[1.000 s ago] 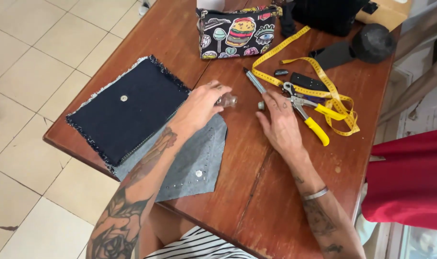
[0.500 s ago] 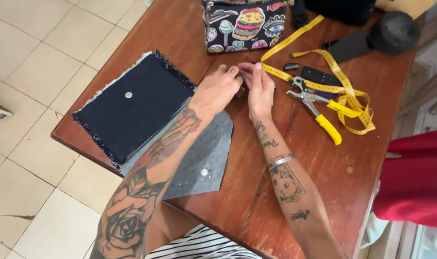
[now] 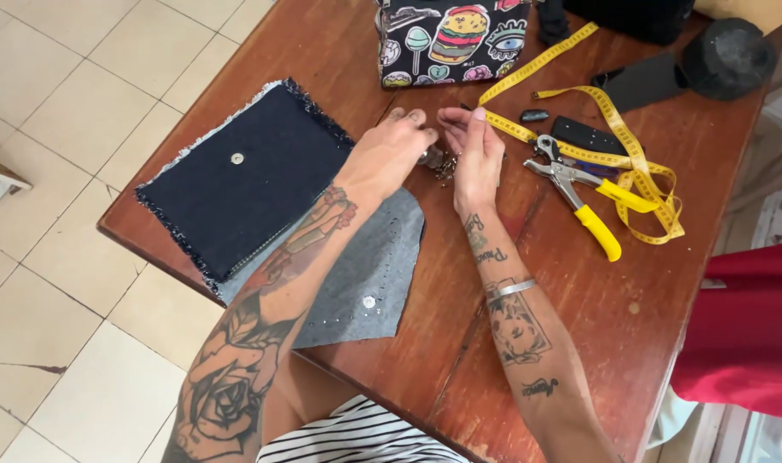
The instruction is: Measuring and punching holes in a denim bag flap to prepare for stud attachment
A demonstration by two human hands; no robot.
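Reddish-brown wooden bench (image 3: 665, 283), cream floor tiles (image 3: 56, 86) around it. Dark navy denim piece (image 3: 245, 189) with frayed pale edges and a silver snap, overlapping a grey fabric piece (image 3: 374, 274). Past the denim: black pouch (image 3: 451, 39) with colourful cartoon patches, yellow tape measure (image 3: 622, 137), and pliers (image 3: 579, 193) with yellow handles. Red cloth (image 3: 742, 334) beside the bench.

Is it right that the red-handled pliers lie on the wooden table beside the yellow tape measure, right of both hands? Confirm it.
Not quite: the pliers have yellow handles, not red, as the head view shows. They do lie on the wooden table beside the yellow tape measure, right of the left hand and right hand.
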